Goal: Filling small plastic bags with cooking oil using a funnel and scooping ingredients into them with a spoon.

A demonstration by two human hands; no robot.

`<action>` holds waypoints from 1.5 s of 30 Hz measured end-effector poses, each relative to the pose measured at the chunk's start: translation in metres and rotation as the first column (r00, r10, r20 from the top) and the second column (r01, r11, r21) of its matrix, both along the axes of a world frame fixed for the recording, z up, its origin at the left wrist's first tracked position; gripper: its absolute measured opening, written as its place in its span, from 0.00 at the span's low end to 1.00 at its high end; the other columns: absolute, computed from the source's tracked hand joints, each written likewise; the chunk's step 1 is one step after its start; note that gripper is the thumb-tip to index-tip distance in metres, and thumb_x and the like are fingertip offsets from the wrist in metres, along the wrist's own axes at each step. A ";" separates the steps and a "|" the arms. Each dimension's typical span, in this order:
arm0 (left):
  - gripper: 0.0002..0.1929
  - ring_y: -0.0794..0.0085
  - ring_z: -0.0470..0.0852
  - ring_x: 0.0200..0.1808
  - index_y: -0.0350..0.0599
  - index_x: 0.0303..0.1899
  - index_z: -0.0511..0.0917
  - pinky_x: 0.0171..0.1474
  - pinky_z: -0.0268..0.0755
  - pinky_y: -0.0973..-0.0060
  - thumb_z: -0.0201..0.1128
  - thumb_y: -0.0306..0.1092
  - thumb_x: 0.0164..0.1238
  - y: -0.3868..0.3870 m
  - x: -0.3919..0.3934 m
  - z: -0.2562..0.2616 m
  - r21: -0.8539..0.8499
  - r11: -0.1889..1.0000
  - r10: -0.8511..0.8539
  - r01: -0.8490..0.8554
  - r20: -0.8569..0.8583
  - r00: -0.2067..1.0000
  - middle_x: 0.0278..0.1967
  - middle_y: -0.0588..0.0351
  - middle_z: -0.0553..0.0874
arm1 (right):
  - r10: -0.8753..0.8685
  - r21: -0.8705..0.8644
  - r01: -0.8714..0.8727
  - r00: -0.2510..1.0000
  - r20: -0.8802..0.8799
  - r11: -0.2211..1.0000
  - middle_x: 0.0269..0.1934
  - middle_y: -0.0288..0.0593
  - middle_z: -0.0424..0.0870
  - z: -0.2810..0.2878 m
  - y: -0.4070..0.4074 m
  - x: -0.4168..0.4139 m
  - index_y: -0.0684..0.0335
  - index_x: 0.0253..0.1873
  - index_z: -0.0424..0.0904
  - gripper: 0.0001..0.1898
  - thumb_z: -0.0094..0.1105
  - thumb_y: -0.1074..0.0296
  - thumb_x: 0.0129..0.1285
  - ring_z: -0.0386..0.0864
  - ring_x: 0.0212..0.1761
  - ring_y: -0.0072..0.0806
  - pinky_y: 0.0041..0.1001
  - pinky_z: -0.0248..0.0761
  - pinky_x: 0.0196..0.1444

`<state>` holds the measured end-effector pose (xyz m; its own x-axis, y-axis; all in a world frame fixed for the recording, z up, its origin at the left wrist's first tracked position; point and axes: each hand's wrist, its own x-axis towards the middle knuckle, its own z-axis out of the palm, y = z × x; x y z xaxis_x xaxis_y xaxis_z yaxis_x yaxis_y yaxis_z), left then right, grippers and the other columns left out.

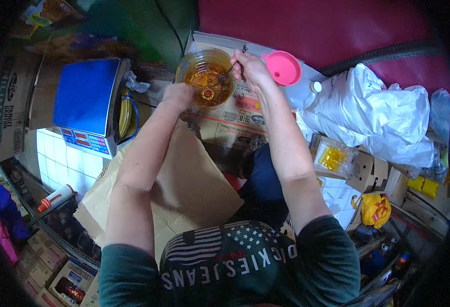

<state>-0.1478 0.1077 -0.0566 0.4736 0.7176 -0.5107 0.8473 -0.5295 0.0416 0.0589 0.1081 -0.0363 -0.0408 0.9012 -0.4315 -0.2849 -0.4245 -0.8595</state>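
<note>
A round clear tub (227, 63) of amber liquid stands on a cardboard box. My left hand (179, 96) is at the tub's near left rim, over the edge of a small bottle or cap with a red centre (207, 94) in the liquid; its fingers are partly hidden. Above the tub's right rim, my right hand (248, 68) pinches a thin dark handle (230, 69) that slants down toward the liquid; its lower end is unclear. A pink plastic funnel (284, 68) and a translucent jug with a white cap (301, 94) are right of my right hand.
A digital scale with a blue plate (86, 98) stands at the left. A loose cardboard sheet (194, 180) lies under my left arm. White plastic sacks (378, 111) and a bag of yellow pieces (330, 157) are at the right. A wall rises behind the tub.
</note>
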 end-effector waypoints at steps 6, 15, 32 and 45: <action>0.10 0.62 0.83 0.36 0.51 0.38 0.79 0.36 0.75 0.67 0.50 0.33 0.59 0.001 0.006 -0.016 0.058 0.994 -0.084 0.090 -0.093 0.992 0.32 0.52 0.84 | -0.054 -0.006 0.054 0.997 -0.060 0.999 0.17 0.34 0.65 0.003 -0.001 0.007 0.64 0.30 0.68 0.14 0.43 0.61 0.68 0.62 0.16 0.24 0.22 0.56 0.20; 0.10 0.64 0.83 0.35 0.46 0.38 0.78 0.37 0.76 0.67 0.49 0.32 0.59 -0.006 0.025 -0.030 0.106 0.980 -0.171 0.171 -0.009 0.985 0.32 0.52 0.84 | -0.036 -0.012 0.036 0.999 -0.021 0.999 0.17 0.33 0.64 0.006 -0.006 0.009 0.64 0.31 0.67 0.15 0.42 0.59 0.68 0.61 0.16 0.22 0.21 0.56 0.20; 0.08 0.70 0.82 0.31 0.50 0.35 0.76 0.34 0.72 0.69 0.50 0.34 0.56 -0.015 0.018 -0.025 0.270 0.826 -0.522 0.495 0.035 0.852 0.27 0.58 0.83 | -0.051 0.065 0.045 0.995 0.091 0.997 0.17 0.33 0.68 -0.004 -0.005 0.008 0.63 0.30 0.69 0.16 0.45 0.57 0.66 0.65 0.14 0.19 0.19 0.59 0.18; 0.08 0.66 0.82 0.37 0.48 0.33 0.78 0.41 0.72 0.66 0.50 0.33 0.56 -0.022 0.029 -0.027 0.183 0.743 -0.662 0.644 0.062 0.747 0.34 0.55 0.83 | -0.028 0.013 0.026 0.980 0.195 1.000 0.20 0.33 0.71 -0.014 -0.005 0.003 0.63 0.32 0.72 0.14 0.47 0.58 0.65 0.70 0.16 0.19 0.20 0.64 0.19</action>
